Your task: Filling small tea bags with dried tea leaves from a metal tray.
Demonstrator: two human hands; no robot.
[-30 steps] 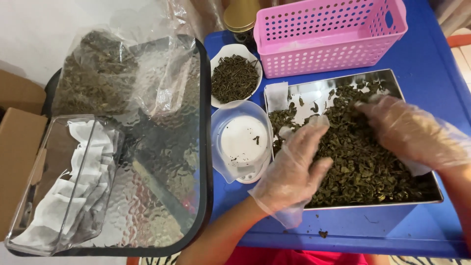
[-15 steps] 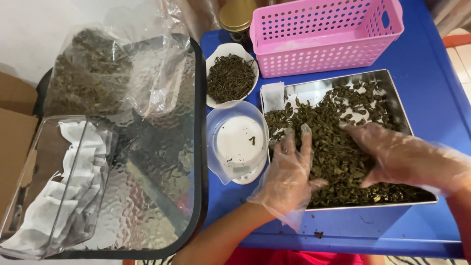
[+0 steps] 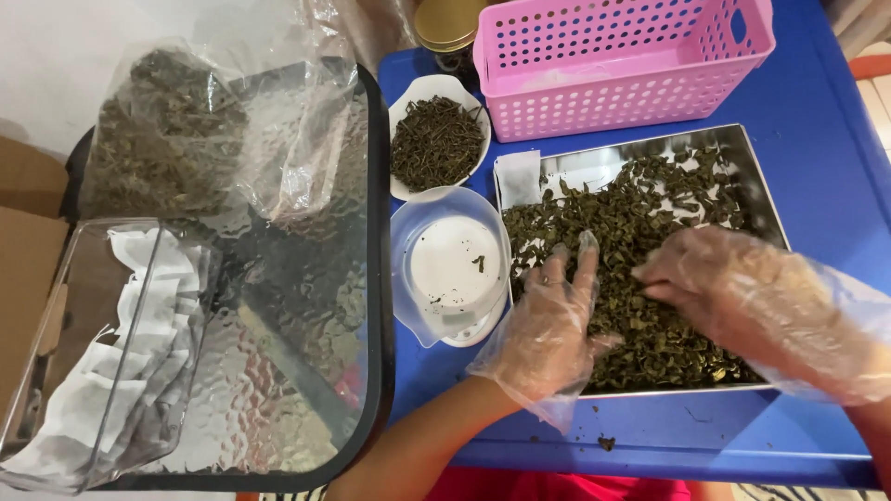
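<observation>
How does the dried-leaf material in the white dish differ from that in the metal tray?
The white dish holds a small heap of thin, dark, stick-like bits, untouched. The metal tray holds a far larger spread of broader, greener curled leaves, with the gloved left hand and right hand resting on them. Both sit on the blue table.

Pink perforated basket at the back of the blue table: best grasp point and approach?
Probably the cut-out handle in the right end wall of the pink basket, from above and the right. That end is unobstructed; the steel tray crowds its front wall, and a gold-lidded jar stands by the left end.
</observation>
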